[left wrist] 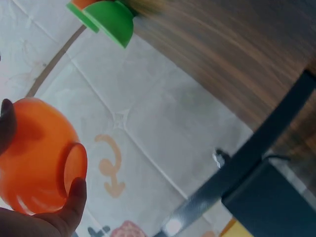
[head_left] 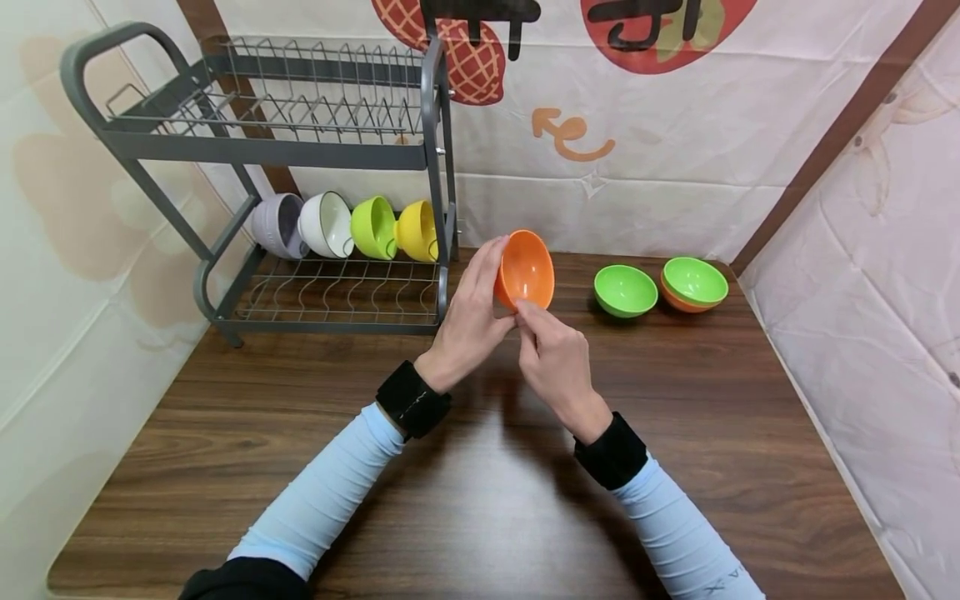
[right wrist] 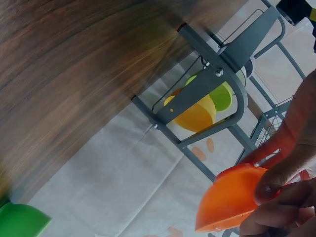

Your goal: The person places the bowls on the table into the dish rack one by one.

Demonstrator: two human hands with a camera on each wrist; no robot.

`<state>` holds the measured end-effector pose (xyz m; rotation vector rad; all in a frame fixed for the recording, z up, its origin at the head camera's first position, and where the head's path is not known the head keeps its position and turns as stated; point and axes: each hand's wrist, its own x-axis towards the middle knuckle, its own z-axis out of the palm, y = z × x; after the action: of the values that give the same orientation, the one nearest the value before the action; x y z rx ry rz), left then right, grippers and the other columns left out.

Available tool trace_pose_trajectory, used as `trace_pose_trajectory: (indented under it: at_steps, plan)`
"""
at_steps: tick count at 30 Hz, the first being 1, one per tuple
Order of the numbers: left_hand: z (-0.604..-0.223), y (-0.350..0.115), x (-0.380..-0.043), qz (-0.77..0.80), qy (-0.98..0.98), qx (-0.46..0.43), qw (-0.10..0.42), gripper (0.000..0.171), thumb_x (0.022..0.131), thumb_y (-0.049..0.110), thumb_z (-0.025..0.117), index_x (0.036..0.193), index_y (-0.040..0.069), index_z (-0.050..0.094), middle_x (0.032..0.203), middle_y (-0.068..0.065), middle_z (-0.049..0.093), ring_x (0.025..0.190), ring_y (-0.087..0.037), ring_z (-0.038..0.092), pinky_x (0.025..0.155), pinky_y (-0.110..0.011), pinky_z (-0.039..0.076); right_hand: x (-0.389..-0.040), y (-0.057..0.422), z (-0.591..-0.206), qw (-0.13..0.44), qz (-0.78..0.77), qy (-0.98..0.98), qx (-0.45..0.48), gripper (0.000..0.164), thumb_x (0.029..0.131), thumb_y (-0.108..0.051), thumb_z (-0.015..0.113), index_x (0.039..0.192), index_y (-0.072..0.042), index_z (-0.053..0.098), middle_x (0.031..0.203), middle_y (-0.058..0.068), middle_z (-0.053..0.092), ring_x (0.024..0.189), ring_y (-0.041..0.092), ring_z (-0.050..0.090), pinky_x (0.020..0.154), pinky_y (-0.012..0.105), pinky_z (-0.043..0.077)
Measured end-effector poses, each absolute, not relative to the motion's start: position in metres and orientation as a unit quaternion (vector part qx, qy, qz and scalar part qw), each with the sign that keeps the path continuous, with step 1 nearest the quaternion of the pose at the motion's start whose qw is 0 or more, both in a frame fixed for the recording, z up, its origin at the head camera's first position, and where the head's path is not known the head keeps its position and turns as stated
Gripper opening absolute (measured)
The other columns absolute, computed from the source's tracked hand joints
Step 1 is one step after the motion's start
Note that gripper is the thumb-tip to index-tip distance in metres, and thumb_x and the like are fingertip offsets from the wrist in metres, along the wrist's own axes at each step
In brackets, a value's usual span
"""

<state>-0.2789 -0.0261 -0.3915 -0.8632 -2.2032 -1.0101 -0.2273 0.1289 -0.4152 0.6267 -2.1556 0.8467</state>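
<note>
Both hands hold an orange bowl (head_left: 527, 268) above the table, tilted so that its inside faces the head camera. My left hand (head_left: 471, 307) grips it from the left, and in the left wrist view a fingertip presses near its round foot (left wrist: 75, 165). Thumb and fingers of my right hand (head_left: 557, 357) pinch the lower edge of the bowl. The right wrist view has this orange bowl (right wrist: 229, 200) from the side, with the right thumb (right wrist: 271, 185) against it.
A grey two-tier dish rack (head_left: 270, 154) stands at the back left. On its lower tier lean a lilac bowl (head_left: 272, 227), white bowl (head_left: 327, 225), lime bowl (head_left: 372, 227) and yellow bowl (head_left: 415, 231). Right of the hands sit a green bowl (head_left: 625, 291) and another green bowl (head_left: 695, 281) stacked in an orange one.
</note>
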Motion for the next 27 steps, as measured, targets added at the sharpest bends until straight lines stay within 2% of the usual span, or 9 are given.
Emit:
trace_pose_trajectory:
  at_steps: [6,10,14,18,21,27]
  plan:
    - [-0.386,-0.046,-0.275,-0.358,-0.816,-0.327,0.316,0.101,0.073,0.001,0.097,0.158,0.003,0.042,0.160,-0.021,0.040,0.144,-0.037,0.041,0.116,-0.041,0.042,-0.229,0.121,-0.424,0.359,0.331,-0.837,0.248,0.033,0.102,0.000,0.058,0.132,-0.001,0.072,0.127,0.014,0.073,0.109,0.030,0.074,0.072,0.048,0.063]
    - [-0.381,-0.062,-0.273,-0.348,-0.818,-0.325,0.323,0.100,0.073,0.002,0.097,0.159,0.007,0.045,0.160,-0.022,0.040,0.144,-0.039,0.040,0.116,-0.043,0.041,-0.231,0.115,-0.427,0.351,0.334,-0.840,0.245,0.036,0.103,-0.002,0.056,0.136,0.000,0.070,0.133,0.015,0.070,0.111,0.030,0.073,0.064,0.045,0.060]
    - [-0.373,-0.078,-0.268,-0.338,-0.824,-0.326,0.317,0.100,0.072,0.000,0.096,0.159,0.010,0.047,0.161,-0.020,0.040,0.144,-0.039,0.039,0.116,-0.045,0.040,-0.233,0.107,-0.429,0.336,0.339,-0.843,0.248,0.038,0.102,-0.001,0.054,0.137,0.000,0.069,0.136,0.014,0.069,0.096,0.029,0.076,0.052,0.039,0.050]
    - [-0.367,-0.093,-0.262,-0.322,-0.831,-0.327,0.313,0.101,0.072,-0.004,0.096,0.159,0.012,0.048,0.163,-0.017,0.039,0.144,-0.039,0.038,0.115,-0.047,0.041,-0.234,0.098,-0.429,0.321,0.341,-0.845,0.256,0.039,0.101,0.003,0.055,0.136,-0.001,0.070,0.136,0.013,0.069,0.063,0.023,0.066,0.046,0.034,0.038]
    - [-0.363,-0.104,-0.258,-0.312,-0.839,-0.319,0.311,0.103,0.070,-0.003,0.097,0.159,0.013,0.048,0.164,-0.016,0.038,0.143,-0.039,0.039,0.115,-0.049,0.041,-0.235,0.092,-0.429,0.299,0.335,-0.855,0.261,0.043,0.099,0.005,0.054,0.139,-0.002,0.068,0.139,0.014,0.068,0.053,0.020,0.056,0.045,0.032,0.036]
    - [-0.361,-0.136,-0.247,-0.299,-0.855,-0.295,0.304,0.107,0.067,-0.002,0.098,0.159,0.015,0.047,0.164,-0.015,0.038,0.144,-0.039,0.039,0.117,-0.052,0.039,-0.234,0.085,-0.436,0.226,0.298,-0.888,0.269,0.048,0.098,0.006,0.054,0.145,-0.002,0.063,0.147,0.013,0.062,0.049,0.017,0.044,0.042,0.029,0.034]
